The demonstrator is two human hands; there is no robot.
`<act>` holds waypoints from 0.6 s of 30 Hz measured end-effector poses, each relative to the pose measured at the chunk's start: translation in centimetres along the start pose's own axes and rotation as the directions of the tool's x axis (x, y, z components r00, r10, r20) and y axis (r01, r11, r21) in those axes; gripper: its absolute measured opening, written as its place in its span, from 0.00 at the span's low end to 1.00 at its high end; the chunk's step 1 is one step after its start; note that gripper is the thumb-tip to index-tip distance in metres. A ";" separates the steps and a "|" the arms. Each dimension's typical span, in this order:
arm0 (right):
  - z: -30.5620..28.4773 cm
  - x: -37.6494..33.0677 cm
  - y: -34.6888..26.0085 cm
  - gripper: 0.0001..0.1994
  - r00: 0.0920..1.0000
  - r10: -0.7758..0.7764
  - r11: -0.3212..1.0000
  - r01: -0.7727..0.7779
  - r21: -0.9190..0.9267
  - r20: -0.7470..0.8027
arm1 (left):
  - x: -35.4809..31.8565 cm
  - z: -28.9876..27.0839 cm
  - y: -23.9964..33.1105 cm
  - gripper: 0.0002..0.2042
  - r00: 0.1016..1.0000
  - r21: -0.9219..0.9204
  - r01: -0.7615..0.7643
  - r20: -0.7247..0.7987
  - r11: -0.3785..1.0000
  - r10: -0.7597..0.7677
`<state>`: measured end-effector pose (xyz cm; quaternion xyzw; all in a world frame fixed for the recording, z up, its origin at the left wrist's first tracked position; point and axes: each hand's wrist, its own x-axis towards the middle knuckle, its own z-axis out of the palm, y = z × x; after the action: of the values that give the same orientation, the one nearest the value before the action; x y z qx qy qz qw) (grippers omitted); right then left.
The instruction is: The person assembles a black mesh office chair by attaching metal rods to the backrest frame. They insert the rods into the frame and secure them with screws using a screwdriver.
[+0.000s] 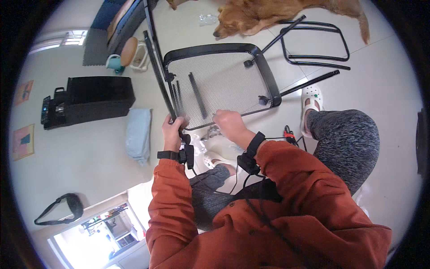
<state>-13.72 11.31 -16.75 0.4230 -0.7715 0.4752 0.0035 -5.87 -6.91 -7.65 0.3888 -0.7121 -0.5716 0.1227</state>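
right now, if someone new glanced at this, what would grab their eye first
Most likely the black mesh chair seat at the centre, its near edge met by the left hand, which grips a black metal rod, and by the right hand. Next, the golden dog lying on the pale floor at the top, beside a black tubular chair frame.
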 end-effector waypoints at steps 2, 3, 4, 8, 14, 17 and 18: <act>0.0 -0.8 1.1 0.02 0.999 0.019 1.000 -0.018 -0.021 0.048 | -0.1 0.6 -3.2 0.12 1.000 -0.133 -0.004 0.022 0.991 0.007; 0.0 -1.2 1.8 0.03 0.997 0.024 0.999 -0.022 -0.032 0.079 | -0.1 1.0 -4.7 0.12 0.999 -0.227 0.022 0.037 0.974 -0.014; 0.1 -1.6 2.3 0.02 0.994 0.033 0.996 -0.025 -0.081 0.106 | 0.1 1.2 -6.1 0.13 0.997 -0.219 0.066 0.053 0.973 -0.056; 0.5 -3.1 4.0 0.03 0.969 0.102 0.974 -0.052 -0.218 0.225 | -0.1 2.5 -10.7 0.18 0.981 -0.296 0.157 0.155 0.942 -0.115; 0.9 -5.3 6.2 0.03 0.921 0.175 0.940 -0.052 -0.336 0.347 | -0.8 5.4 -16.4 0.19 0.965 -0.472 0.229 0.227 0.852 -0.134; 0.7 -6.0 7.4 0.02 0.923 0.194 0.937 -0.074 -0.341 0.333 | 0.1 5.8 -18.9 0.23 0.930 -0.532 0.330 0.323 0.780 -0.173; 0.7 -6.0 7.9 0.02 0.926 0.177 0.941 -0.060 -0.333 0.335 | 0.6 5.9 -19.7 0.29 0.901 -0.624 0.413 0.384 0.663 -0.200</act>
<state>-14.76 16.22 -25.30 0.4487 -0.8496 0.2590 -0.0990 -1.78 -3.90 -27.60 0.3439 -0.3794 -0.8571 0.0567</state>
